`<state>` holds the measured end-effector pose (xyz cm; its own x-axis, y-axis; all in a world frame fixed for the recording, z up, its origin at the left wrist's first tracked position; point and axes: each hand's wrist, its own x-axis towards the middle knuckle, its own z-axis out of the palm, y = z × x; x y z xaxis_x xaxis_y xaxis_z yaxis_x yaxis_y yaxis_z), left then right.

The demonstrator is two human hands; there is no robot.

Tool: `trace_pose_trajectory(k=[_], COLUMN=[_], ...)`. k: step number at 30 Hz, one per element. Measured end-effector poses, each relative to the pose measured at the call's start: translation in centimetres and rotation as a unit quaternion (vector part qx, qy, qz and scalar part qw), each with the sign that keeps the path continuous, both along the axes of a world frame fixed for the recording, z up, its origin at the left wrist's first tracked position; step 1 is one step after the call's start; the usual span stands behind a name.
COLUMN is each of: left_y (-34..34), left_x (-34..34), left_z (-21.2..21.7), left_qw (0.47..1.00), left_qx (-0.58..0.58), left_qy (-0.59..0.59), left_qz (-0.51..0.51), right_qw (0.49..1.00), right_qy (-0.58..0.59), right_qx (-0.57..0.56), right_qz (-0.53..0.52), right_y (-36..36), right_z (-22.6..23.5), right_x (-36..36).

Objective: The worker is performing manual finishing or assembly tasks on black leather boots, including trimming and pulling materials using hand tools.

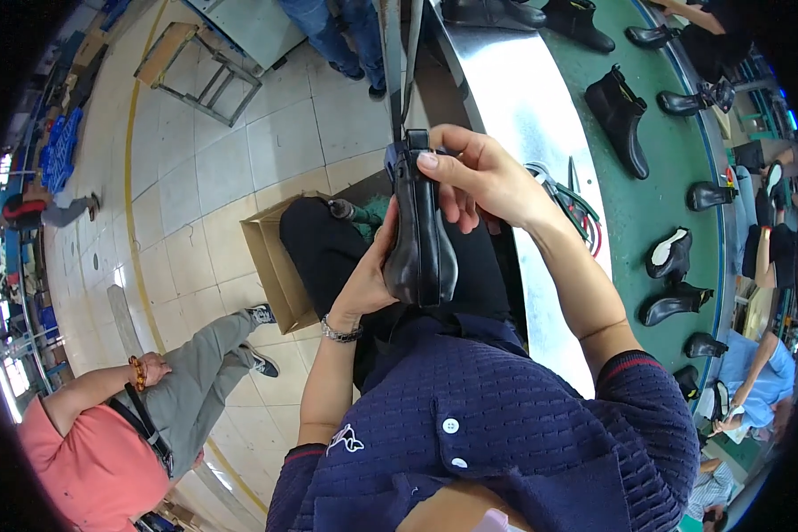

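Note:
A shiny black leather boot (pixel 424 235) is held over my lap, toe toward me and its upper end away from me. My left hand (pixel 374 270) is wrapped round its left side, the fingers partly hidden behind it. With thumb and bent fingers, my right hand (pixel 474 176) pinches the boot's far end near the opening. Whether it grips a pull tab or the leather edge there cannot be made out. Right beyond the boot stand narrow grey metal bars (pixel 394 66).
Along my right runs a shiny metal bench (pixel 554 306) with cutting tools with red and green handles (pixel 581 213). Past it, a green conveyor belt (pixel 634 222) carries several black boots. A cardboard box (pixel 266 257) stands left of my knee. A person in a pink shirt (pixel 97 452) is at left.

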<state>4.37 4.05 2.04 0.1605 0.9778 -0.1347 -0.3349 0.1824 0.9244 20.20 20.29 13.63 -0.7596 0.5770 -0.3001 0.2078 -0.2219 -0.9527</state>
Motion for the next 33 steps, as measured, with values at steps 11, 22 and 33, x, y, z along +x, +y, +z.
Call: trace_pose_trajectory(k=[11,22,33], left_y=[-3.2,-4.0,-1.7], left_x=[2.1,3.4,-1.6], left_z=[3.2,-3.2,-2.8], left_qw=[0.979,0.943,0.967], left_qx=[-0.060,-0.185,-0.179], left_qy=[0.138,0.186,-0.117], left_qz=[0.134,0.205,0.138], right_qw=[0.990,0.922,0.929], right_qy=[-0.082,-0.265,-0.297], right_qx=[-0.057,0.073,0.124], right_qz=[0.100,0.274,0.183], right_y=[-4.5,-4.4,-4.6], right_z=[-4.9,-10.1,-4.6], right_x=[5.4,4.2,-0.7])
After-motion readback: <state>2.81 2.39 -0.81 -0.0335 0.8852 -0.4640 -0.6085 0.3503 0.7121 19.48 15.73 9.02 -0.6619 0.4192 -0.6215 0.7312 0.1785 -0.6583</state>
